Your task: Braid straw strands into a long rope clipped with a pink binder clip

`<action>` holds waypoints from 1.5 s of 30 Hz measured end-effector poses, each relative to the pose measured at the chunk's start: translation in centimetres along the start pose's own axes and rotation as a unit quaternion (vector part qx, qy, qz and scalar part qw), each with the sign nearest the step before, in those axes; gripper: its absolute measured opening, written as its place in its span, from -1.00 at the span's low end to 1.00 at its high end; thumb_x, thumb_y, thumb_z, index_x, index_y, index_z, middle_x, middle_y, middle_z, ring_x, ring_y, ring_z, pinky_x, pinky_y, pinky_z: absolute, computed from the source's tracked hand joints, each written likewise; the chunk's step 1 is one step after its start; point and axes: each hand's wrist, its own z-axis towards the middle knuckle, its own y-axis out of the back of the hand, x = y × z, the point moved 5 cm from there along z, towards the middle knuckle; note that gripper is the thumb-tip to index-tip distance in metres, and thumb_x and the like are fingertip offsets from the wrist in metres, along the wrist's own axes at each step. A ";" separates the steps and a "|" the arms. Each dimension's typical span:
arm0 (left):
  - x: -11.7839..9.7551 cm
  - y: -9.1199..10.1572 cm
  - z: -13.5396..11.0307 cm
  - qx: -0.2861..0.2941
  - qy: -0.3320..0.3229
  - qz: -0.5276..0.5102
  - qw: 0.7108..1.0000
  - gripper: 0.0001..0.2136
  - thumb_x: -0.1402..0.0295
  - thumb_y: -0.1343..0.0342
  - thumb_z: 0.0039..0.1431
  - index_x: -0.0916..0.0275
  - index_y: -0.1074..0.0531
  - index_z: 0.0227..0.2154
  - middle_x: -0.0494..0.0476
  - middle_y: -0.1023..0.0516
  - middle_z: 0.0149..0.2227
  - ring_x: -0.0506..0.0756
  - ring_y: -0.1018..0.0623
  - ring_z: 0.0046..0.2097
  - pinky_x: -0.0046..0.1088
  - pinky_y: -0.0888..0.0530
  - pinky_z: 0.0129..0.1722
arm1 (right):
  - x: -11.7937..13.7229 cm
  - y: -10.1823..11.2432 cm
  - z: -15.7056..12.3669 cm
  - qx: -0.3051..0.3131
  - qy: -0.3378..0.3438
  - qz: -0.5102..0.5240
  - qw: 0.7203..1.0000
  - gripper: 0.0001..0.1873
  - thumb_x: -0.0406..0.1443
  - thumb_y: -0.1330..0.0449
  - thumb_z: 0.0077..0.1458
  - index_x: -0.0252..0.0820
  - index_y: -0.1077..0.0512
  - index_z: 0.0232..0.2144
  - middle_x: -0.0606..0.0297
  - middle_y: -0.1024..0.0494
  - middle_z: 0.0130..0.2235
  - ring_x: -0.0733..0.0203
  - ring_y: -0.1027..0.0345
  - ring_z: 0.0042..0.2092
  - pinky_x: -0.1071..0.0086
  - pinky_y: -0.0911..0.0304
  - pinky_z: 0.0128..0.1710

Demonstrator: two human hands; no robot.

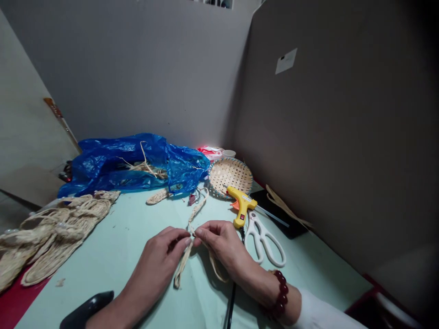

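A pale straw braid (198,208) stands up from between my fingers at the middle of the table, its top curling to the right. My left hand (164,256) pinches it from the left, thumb against forefinger. From the other side my right hand (219,242) grips the same braid, fingertips almost meeting the left ones. Loose straw strands (183,267) hang below my left fingertips, and another loop (217,268) dangles under my right hand. The exact crossing of the strands is hidden by my fingers.
White-handled scissors (264,242) and a yellow glue gun (243,205) lie right of my hands, near a woven basket (230,176). Behind sits a blue plastic bag (137,157) holding straw. Several woven straw sandals (65,228) line the left. Grey partitions (164,68) enclose the table.
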 end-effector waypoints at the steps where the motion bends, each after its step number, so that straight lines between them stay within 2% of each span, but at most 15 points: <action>1: 0.3 -0.2 0.4 0.015 0.010 -0.050 0.999 -0.78 0.25 -0.01 0.22 0.23 -0.52 -0.35 0.09 -0.54 -0.30 0.15 -0.51 -0.18 -0.37 -0.32 -0.14 | 0.0 -0.1 -0.1 0.002 0.003 0.000 1.000 -0.71 -0.22 -0.19 0.04 -0.29 -0.49 -0.61 0.38 -0.33 -0.64 0.35 -0.14 -0.51 0.47 -0.06 -0.46; 3: 0.8 -0.8 0.8 0.051 0.037 -0.141 0.988 -0.80 0.26 -0.07 0.16 0.25 -0.54 -0.35 0.06 -0.53 -0.33 0.15 -0.50 -0.16 -0.38 -0.32 -0.12 | 0.0 -0.3 -0.2 0.008 0.010 0.003 1.000 -0.70 -0.20 -0.18 0.06 -0.29 -0.49 -0.59 0.35 -0.39 -0.61 0.33 -0.19 -0.50 0.46 -0.09 -0.43; 5: 1.1 -1.4 0.9 0.076 0.067 -0.212 0.972 -0.79 0.24 -0.09 0.12 0.26 -0.52 -0.38 0.03 -0.51 -0.40 0.12 -0.47 -0.24 -0.40 -0.32 -0.18 | -0.2 -0.5 -0.4 0.017 0.013 0.007 1.000 -0.69 -0.18 -0.17 0.09 -0.29 -0.48 -0.56 0.29 -0.48 -0.55 0.31 -0.27 -0.46 0.45 -0.13 -0.39; 8: 1.0 -1.9 0.8 0.082 0.087 -0.262 0.958 -0.79 0.21 -0.11 0.09 0.27 -0.48 -0.44 -0.05 -0.42 -0.50 0.05 -0.38 -0.37 -0.46 -0.27 -0.31 | -0.4 -0.8 -0.5 0.025 0.015 -0.009 1.000 -0.69 -0.19 -0.13 0.15 -0.28 -0.45 -0.52 0.25 -0.54 -0.49 0.27 -0.34 -0.43 0.43 -0.18 -0.35; 14: 0.4 -1.8 1.1 0.048 0.086 -0.262 0.960 -0.83 0.26 -0.10 0.08 0.26 -0.45 -0.49 -0.09 -0.33 -0.60 0.04 -0.34 -0.43 -0.47 -0.27 -0.33 | 0.4 -0.9 -0.8 0.026 0.038 -0.104 0.994 -0.66 -0.27 0.00 0.26 -0.24 -0.38 -0.53 0.34 -0.46 -0.54 0.29 -0.30 -0.41 0.44 -0.14 -0.32; 18: 0.8 -1.6 1.6 0.039 0.089 -0.260 0.961 -0.84 0.27 -0.08 0.10 0.25 -0.42 -0.47 -0.07 -0.40 -0.52 0.03 -0.34 -0.42 -0.48 -0.28 -0.35 | 0.7 -0.9 -1.1 0.055 0.046 -0.104 0.992 -0.77 -0.26 0.00 0.27 -0.21 -0.42 -0.31 0.31 -0.50 -0.42 0.24 -0.34 -0.31 0.42 -0.16 -0.26; 21: 1.0 -1.6 1.9 0.059 0.079 -0.267 0.959 -0.83 0.23 -0.07 0.13 0.22 -0.36 -0.45 -0.08 -0.36 -0.49 0.03 -0.34 -0.39 -0.49 -0.29 -0.35 | 0.1 -0.9 -1.3 0.061 0.029 -0.112 0.991 -0.75 -0.18 -0.02 0.26 -0.16 -0.39 -0.14 0.34 -0.46 -0.43 0.23 -0.30 -0.35 0.42 -0.14 -0.32; 25: 1.1 -1.9 2.1 0.113 0.078 -0.276 0.951 -0.83 0.21 -0.01 0.19 0.19 -0.27 -0.41 -0.12 -0.27 -0.47 0.00 -0.30 -0.40 -0.52 -0.27 -0.39 | -0.3 -0.9 -1.4 0.075 0.030 -0.133 0.988 -0.68 -0.10 -0.01 0.26 -0.14 -0.36 -0.06 0.35 -0.43 -0.43 0.23 -0.26 -0.38 0.43 -0.11 -0.37; 30: 1.5 -2.3 2.4 0.137 0.081 -0.266 0.951 -0.82 0.20 0.01 0.19 0.18 -0.24 -0.41 -0.12 -0.28 -0.49 0.00 -0.29 -0.44 -0.50 -0.25 -0.40 | -0.1 -1.0 -1.5 0.117 0.031 -0.172 0.978 -0.69 -0.14 0.02 0.29 -0.14 -0.33 -0.03 0.33 -0.51 -0.43 0.21 -0.31 -0.37 0.42 -0.13 -0.36; 33: 2.0 -2.1 2.9 0.130 0.108 -0.264 0.950 -0.80 0.17 -0.01 0.14 0.20 -0.27 -0.43 -0.16 -0.26 -0.57 0.01 -0.26 -0.50 -0.49 -0.20 -0.44 | 0.5 -0.2 -1.1 0.138 0.024 -0.229 0.963 -0.69 -0.19 0.03 0.29 -0.15 -0.31 0.01 0.27 -0.58 -0.34 0.16 -0.37 -0.31 0.38 -0.17 -0.30; 35: 2.6 -1.5 3.5 0.098 0.141 -0.252 0.952 -0.78 0.15 -0.06 0.06 0.20 -0.29 -0.49 -0.16 -0.22 -0.61 0.01 -0.25 -0.50 -0.49 -0.16 -0.46 | 1.8 1.2 -0.2 0.121 0.045 -0.290 0.948 -0.69 -0.21 0.02 0.28 -0.16 -0.34 0.00 0.20 -0.59 -0.25 0.12 -0.40 -0.25 0.34 -0.19 -0.23; 37: 3.2 -0.7 4.1 0.062 0.167 -0.234 0.956 -0.77 0.16 -0.10 0.00 0.21 -0.30 -0.54 -0.14 -0.24 -0.60 0.03 -0.28 -0.48 -0.50 -0.17 -0.45 | 3.9 2.9 1.5 0.073 0.093 -0.356 0.927 -0.72 -0.22 0.01 0.27 -0.17 -0.43 -0.12 0.15 -0.58 -0.19 0.08 -0.42 -0.18 0.30 -0.19 -0.16; 39: 3.6 0.1 4.7 0.037 0.171 -0.216 0.961 -0.78 0.16 -0.10 -0.02 0.21 -0.32 -0.55 -0.11 -0.27 -0.58 0.05 -0.31 -0.45 -0.49 -0.19 -0.42 | 6.2 4.4 3.7 0.044 0.141 -0.403 0.903 -0.75 -0.29 0.00 0.25 -0.22 -0.45 -0.17 0.13 -0.58 -0.21 0.09 -0.42 -0.21 0.31 -0.19 -0.19; 42: 3.9 0.8 5.1 0.030 0.167 -0.179 0.969 -0.79 0.16 -0.07 0.03 0.20 -0.32 -0.54 -0.11 -0.25 -0.57 0.05 -0.28 -0.45 -0.48 -0.17 -0.42 | 8.5 5.8 7.0 0.037 0.161 -0.444 0.881 -0.81 -0.35 -0.05 0.22 -0.24 -0.46 -0.25 0.22 -0.55 -0.33 0.20 -0.37 -0.34 0.39 -0.14 -0.33; 45: 3.9 0.9 5.1 0.051 0.164 -0.143 0.975 -0.78 0.16 -0.02 0.11 0.18 -0.30 -0.52 -0.12 -0.20 -0.57 0.04 -0.23 -0.46 -0.48 -0.14 -0.44 | 9.0 5.6 9.7 0.070 0.169 -0.464 0.867 -0.80 -0.38 -0.03 0.24 -0.23 -0.47 -0.28 0.26 -0.54 -0.37 0.26 -0.32 -0.38 0.42 -0.11 -0.36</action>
